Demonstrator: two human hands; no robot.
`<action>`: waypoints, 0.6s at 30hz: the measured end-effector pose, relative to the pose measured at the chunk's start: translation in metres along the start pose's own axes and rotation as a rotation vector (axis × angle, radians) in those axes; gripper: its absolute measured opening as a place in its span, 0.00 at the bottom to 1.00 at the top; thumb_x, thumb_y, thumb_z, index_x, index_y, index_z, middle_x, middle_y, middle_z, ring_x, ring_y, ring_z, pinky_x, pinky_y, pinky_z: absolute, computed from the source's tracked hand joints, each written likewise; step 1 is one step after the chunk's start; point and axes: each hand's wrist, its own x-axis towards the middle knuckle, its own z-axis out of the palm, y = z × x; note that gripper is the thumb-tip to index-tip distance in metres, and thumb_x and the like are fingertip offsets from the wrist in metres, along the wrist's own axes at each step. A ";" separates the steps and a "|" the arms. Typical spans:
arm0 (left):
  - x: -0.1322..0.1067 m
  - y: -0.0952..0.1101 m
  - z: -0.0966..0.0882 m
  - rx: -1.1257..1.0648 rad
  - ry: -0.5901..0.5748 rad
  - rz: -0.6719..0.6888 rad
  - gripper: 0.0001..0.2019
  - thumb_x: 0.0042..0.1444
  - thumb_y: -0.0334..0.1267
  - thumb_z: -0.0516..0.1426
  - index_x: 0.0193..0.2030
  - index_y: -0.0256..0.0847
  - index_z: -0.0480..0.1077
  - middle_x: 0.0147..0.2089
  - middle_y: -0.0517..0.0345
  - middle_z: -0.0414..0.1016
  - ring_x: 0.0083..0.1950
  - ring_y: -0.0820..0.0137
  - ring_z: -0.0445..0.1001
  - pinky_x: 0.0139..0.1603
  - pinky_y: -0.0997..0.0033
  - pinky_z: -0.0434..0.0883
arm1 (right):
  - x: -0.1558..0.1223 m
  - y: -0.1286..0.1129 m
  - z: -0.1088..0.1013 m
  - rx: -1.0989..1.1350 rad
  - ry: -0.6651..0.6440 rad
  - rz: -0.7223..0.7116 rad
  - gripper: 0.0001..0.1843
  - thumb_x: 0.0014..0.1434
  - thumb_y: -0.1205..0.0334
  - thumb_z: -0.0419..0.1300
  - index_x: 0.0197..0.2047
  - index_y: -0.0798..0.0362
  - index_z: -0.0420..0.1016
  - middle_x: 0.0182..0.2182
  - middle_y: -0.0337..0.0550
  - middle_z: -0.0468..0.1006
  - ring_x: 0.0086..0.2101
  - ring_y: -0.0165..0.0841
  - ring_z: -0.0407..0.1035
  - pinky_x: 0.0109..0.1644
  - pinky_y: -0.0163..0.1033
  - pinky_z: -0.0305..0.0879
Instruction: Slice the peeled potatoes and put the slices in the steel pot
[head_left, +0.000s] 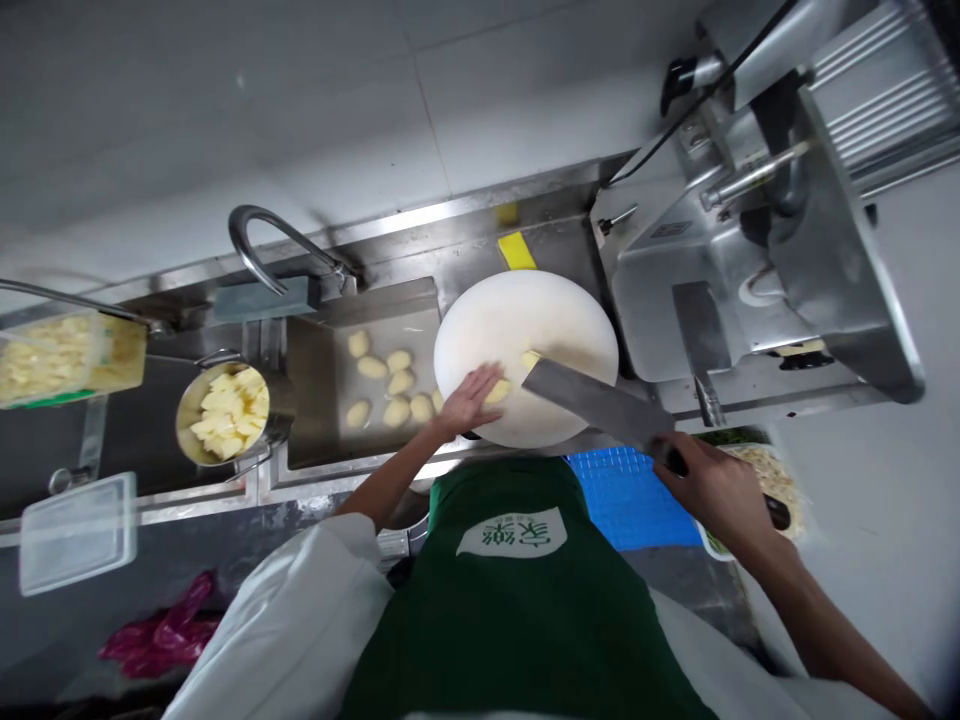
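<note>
On a round white cutting board (540, 315), my left hand (469, 398) has its fingers and thumb around a peeled potato piece (497, 391). My right hand (709, 482) is closed on the dark handle of a cleaver (589, 398), whose broad blade reaches left over the board. By the blade's tip lies another small pale potato piece (530, 358), partly hidden by the blade. Left of the board, several peeled potatoes (400, 381) lie in a sink basin (322, 440).
A metal pot (184, 425) of cut potatoes and a clear tub (112, 355) of pale pieces stand left. A yellow sponge (517, 251) lies behind the board. A second cleaver (701, 325) rests by the metal machine (840, 270) at right. The faucet (277, 235) arches over the sink.
</note>
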 end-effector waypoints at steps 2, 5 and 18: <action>0.006 -0.013 0.011 -0.001 0.051 -0.043 0.34 0.61 0.54 0.52 0.69 0.42 0.49 0.72 0.47 0.42 0.73 0.57 0.40 0.70 0.47 0.50 | -0.002 0.023 0.006 0.232 0.002 0.105 0.17 0.57 0.51 0.54 0.45 0.50 0.72 0.28 0.43 0.77 0.28 0.34 0.70 0.31 0.35 0.58; 0.042 -0.014 0.026 -0.019 0.163 -0.107 0.30 0.62 0.52 0.51 0.68 0.43 0.52 0.72 0.50 0.40 0.73 0.59 0.38 0.71 0.48 0.48 | 0.008 0.045 0.036 0.607 -0.062 0.252 0.18 0.56 0.45 0.54 0.36 0.52 0.70 0.18 0.36 0.72 0.19 0.29 0.65 0.24 0.33 0.58; 0.116 0.051 0.045 -0.061 0.224 -0.160 0.32 0.57 0.56 0.55 0.64 0.43 0.59 0.68 0.48 0.52 0.69 0.54 0.49 0.69 0.47 0.52 | 0.060 0.044 0.144 1.110 -0.178 0.266 0.20 0.52 0.42 0.57 0.29 0.50 0.61 0.14 0.32 0.66 0.14 0.27 0.60 0.19 0.34 0.59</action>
